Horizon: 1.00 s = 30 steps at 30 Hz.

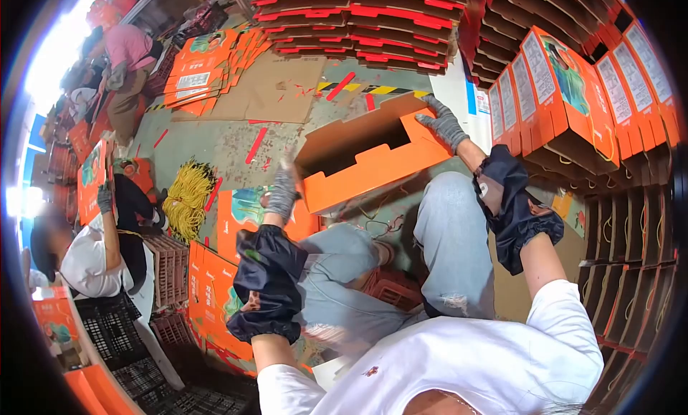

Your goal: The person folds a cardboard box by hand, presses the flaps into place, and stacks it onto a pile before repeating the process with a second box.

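Note:
An orange cardboard box (387, 173) lies in front of my knees, its long side open and its inside dark and hollow. My right hand (443, 126), in a grey striped glove, grips the box at its right end, fingers over the edge. My left hand (282, 194), gloved the same way, is right at the box's left end; its fingertips are smeared by motion. Under the left hand is a flat printed orange carton (228, 218) on the floor. Dark sleeve covers reach over both my forearms.
Stacked cardboard trays (365, 21) rise at the back, and printed orange boxes (573, 92) stand at the right. Left are flat cartons (201, 64), a yellow cord bundle (188, 198) and plastic crates (166, 268). A co-worker (97, 261) sits at the left; another person (129, 56) stands behind.

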Tool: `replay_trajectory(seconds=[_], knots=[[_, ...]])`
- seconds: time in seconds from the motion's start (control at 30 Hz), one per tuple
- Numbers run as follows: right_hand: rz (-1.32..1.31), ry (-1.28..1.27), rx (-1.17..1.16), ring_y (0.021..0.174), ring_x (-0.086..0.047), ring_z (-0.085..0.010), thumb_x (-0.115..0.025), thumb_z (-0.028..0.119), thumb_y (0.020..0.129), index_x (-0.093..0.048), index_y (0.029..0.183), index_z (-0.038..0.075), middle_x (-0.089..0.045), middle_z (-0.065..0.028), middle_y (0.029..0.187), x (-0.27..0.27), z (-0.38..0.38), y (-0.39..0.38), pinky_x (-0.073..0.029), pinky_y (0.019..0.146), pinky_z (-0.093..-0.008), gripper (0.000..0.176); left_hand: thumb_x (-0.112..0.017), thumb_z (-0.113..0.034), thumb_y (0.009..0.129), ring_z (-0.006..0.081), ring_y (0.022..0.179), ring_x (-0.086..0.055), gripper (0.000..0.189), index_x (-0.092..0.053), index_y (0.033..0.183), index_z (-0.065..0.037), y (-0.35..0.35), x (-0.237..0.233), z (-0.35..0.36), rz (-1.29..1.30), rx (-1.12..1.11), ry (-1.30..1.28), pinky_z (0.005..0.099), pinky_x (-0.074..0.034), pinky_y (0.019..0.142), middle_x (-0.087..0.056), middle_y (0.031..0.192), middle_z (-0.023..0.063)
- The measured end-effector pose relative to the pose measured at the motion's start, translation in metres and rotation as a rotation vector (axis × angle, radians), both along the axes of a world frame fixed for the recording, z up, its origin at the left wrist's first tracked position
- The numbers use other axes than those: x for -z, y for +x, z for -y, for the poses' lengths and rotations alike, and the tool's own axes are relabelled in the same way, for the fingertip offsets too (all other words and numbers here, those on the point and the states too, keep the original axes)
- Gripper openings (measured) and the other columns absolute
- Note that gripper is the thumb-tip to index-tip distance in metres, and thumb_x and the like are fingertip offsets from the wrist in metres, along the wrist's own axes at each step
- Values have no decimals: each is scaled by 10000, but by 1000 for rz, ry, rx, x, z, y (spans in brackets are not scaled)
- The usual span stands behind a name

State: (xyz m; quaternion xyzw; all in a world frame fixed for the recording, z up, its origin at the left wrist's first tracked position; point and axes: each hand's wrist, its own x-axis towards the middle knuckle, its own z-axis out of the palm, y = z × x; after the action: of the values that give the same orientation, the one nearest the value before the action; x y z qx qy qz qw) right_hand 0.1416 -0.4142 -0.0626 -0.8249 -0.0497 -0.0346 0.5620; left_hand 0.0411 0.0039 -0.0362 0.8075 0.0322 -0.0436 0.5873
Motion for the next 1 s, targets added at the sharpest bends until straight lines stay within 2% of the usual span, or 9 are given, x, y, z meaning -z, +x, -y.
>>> replay_trajectory(seconds=[0.03,0.07,0.1,0.17,0.27,0.47,0.63,0.67,1.0], knots=[[-9,34,-14,1226,-504,-258,-727,188,826,-544,1290,72,-553,-135,1289,2,2,-2,-400,1031,-335,512,-437,-500,967,205,1317,-338,698,-249,1489,-76,-17,-46,39,-224,-26,-383,314,-289,1081,-340,1458,125],[40,-17,-11,1174,-532,-233,-714,172,842,-572,1269,85,-577,-110,1259,-1,2,-8,-422,1003,-334,458,-589,-407,915,303,1384,-301,741,-303,1422,52,-8,-6,26,-24,-7,306,347,-244,1141,-346,1466,205],[24,-37,-32,1166,-528,-210,-703,179,856,-559,1271,60,-583,-98,1240,-3,5,-16,-414,1007,-320,455,-692,-378,844,348,1369,-322,800,-322,1410,48,4,36,21,80,63,633,368,-268,1130,-350,1454,240],[-4,-80,-85,1148,-520,-163,-680,192,885,-533,1275,10,-594,-75,1203,-21,11,-33,-398,1016,-292,455,-707,-319,846,271,1322,-399,759,-323,1446,-57,6,24,30,68,23,326,353,-326,1084,-430,1410,172],[-313,237,-221,1079,-531,-143,-529,386,967,-568,1245,27,-600,-41,1153,-65,26,-31,-402,999,-289,455,-764,-134,783,257,1296,-432,782,-346,1438,-48,8,13,41,419,1,450,331,-344,1073,-462,1386,155],[-225,-257,-893,1094,-546,-167,-673,371,860,-520,1286,16,-607,-86,1177,-132,20,-15,-426,950,-300,575,-781,-154,759,265,1308,-411,656,-493,1344,-80,3,4,37,282,182,155,358,-344,1085,-398,1440,160],[-397,-849,-852,1097,-584,-242,-819,468,671,-449,1359,62,-623,-141,1182,-76,-6,13,-453,913,-376,881,-727,-470,766,398,1278,-421,679,-548,1329,-136,4,-18,25,307,475,601,433,-357,1062,-370,1446,210],[-521,-924,-760,1046,-618,-299,-843,496,601,-465,1341,71,-640,-166,1149,-113,-31,-1,-466,896,-399,934,-709,-511,756,430,1237,-438,760,-473,1387,-159,-2,-26,37,234,404,634,475,-354,1048,-411,1390,227],[-78,-1223,-482,1036,-611,-341,-723,584,683,-515,1280,65,-631,-180,1092,-106,-49,-28,-481,853,-428,818,-782,-485,656,341,1163,-502,778,-509,1302,-147,12,-48,67,67,202,976,445,-401,994,-529,1249,142]])
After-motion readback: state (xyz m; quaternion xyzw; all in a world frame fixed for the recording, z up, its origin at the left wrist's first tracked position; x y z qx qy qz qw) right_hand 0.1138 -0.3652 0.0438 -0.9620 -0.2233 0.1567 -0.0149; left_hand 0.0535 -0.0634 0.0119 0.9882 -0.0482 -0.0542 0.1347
